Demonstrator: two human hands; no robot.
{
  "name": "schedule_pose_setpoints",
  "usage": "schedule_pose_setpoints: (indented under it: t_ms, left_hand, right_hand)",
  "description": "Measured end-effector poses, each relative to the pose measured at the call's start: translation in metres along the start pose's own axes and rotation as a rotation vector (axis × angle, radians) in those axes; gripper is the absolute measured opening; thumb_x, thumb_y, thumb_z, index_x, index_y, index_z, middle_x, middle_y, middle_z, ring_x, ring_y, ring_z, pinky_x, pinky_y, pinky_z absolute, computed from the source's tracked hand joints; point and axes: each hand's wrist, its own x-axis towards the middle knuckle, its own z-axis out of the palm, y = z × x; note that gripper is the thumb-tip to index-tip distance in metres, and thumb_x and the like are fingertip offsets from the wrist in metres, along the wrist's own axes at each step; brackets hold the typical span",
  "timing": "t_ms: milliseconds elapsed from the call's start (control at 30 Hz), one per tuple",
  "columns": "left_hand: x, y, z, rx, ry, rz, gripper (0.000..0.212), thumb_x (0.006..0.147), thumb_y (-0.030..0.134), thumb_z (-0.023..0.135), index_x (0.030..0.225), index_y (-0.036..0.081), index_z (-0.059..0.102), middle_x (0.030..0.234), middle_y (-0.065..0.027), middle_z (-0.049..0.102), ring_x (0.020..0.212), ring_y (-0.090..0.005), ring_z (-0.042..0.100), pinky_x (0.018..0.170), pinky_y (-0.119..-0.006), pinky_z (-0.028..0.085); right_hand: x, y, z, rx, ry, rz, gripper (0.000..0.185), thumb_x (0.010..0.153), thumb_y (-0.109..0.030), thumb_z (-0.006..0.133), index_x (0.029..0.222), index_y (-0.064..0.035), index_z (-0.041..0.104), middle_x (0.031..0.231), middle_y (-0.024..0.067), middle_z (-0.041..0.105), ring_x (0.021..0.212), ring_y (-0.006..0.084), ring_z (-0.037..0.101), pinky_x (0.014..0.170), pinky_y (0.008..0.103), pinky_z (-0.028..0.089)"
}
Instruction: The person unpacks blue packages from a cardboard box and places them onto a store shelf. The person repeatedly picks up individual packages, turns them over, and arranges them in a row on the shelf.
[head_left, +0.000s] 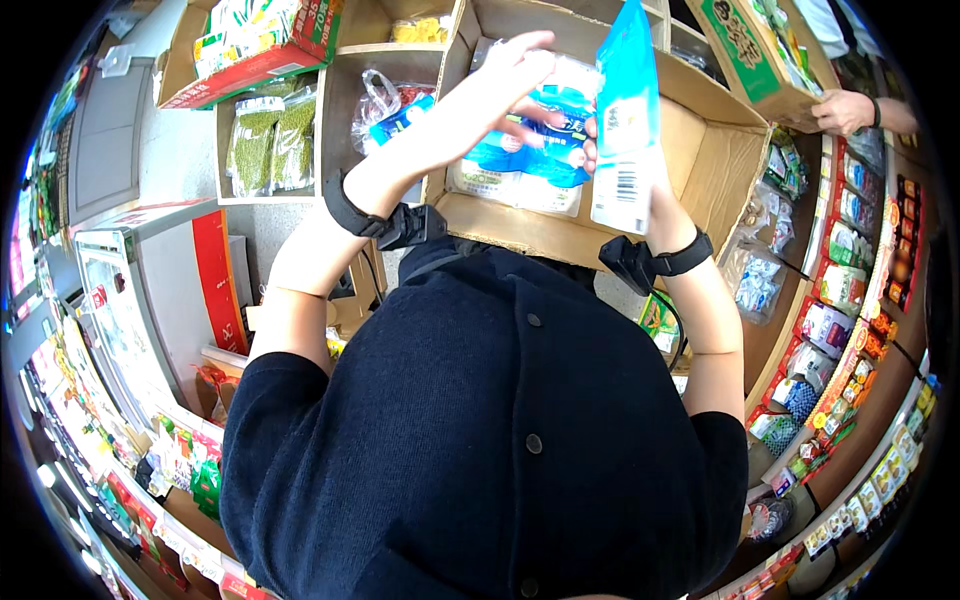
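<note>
In my right hand (590, 144) is a blue and white plastic pouch (628, 124), held upright with a barcode on the side facing me. The pouch covers most of that hand, so only fingertips show at its left edge. My left hand (517, 86) is raised with fingers apart, over the left part of an open cardboard box (690, 142). Beneath it, several similar blue and white pouches (551, 139) lie in the box. Whether its fingers touch them, I cannot tell. Each wrist wears a black strap with a small device.
Left of the box, wooden compartments hold bags of green beans (274, 139) and a clear plastic bag (382, 105). A red and green carton (247, 56) sits above. At upper right, another person's hand (844, 112) touches a green-printed carton (750, 56). Shelves of packaged goods (840, 285) line the right.
</note>
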Motion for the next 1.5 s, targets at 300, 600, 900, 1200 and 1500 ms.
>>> schedule_pose_setpoints:
  t_ms: [300,600,900,1200,1500]
  left_hand:
    - [-0.007,-0.011,0.007,0.065,0.072,-0.014,0.041,0.083,0.024,0.057,0.116,0.004,0.044,0.104,-0.0067,0.055,0.094,-0.0115,0.052,0.081,-0.025,0.043]
    - [-0.014,-0.006,0.009,0.017,0.059,0.036,0.038,0.084,0.022,0.055,0.116,0.004,0.044,0.104,-0.0065,0.055,0.094,-0.0106,0.051,0.082,-0.026,0.043]
    - [-0.013,0.006,0.004,0.077,0.035,-0.181,0.048,0.084,0.04,0.05,0.115,0.004,0.044,0.101,-0.0078,0.054,0.088,-0.0155,0.055,0.074,-0.028,0.048]
    - [-0.007,-0.002,-0.007,0.083,-0.179,-0.063,0.065,0.085,0.059,0.022,0.116,0.009,0.05,0.104,-0.0093,0.056,0.095,-0.0157,0.053,0.082,-0.029,0.042]
    - [-0.004,0.001,-0.006,0.082,-0.332,-0.159,0.069,0.084,0.061,0.016,0.128,0.012,0.038,0.13,-0.0087,0.037,0.116,-0.0257,0.039,0.095,-0.04,0.033]
  right_hand:
    - [0.001,0.002,0.003,-0.462,0.079,-0.313,0.049,0.082,-0.006,0.055,0.122,-0.0027,0.028,0.113,0.0089,0.049,0.104,0.0157,0.048,0.087,0.0285,0.041]
    - [-0.003,0.0,0.005,-0.471,0.02,-0.325,0.049,0.083,-0.007,0.053,0.125,-0.0024,0.027,0.116,0.0095,0.046,0.107,0.0158,0.044,0.091,0.0292,0.036]
    - [0.004,-0.012,-0.018,-0.453,0.038,-0.313,0.03,0.086,-0.013,0.051,0.114,-0.0034,0.045,0.105,0.0032,0.054,0.097,0.0105,0.05,0.087,0.0255,0.038]
    - [-0.009,-0.041,-0.014,-2.005,-0.2,-1.274,0.02,0.066,-0.015,0.063,0.086,-0.0196,0.064,0.076,-0.0037,0.062,0.07,0.0115,0.059,0.064,0.027,0.042]
    - [-0.02,-0.044,-0.003,-1.966,-0.162,-1.526,0.017,0.069,-0.015,0.058,0.084,-0.0216,0.064,0.081,-0.0063,0.062,0.077,0.011,0.059,0.08,0.0341,0.039]
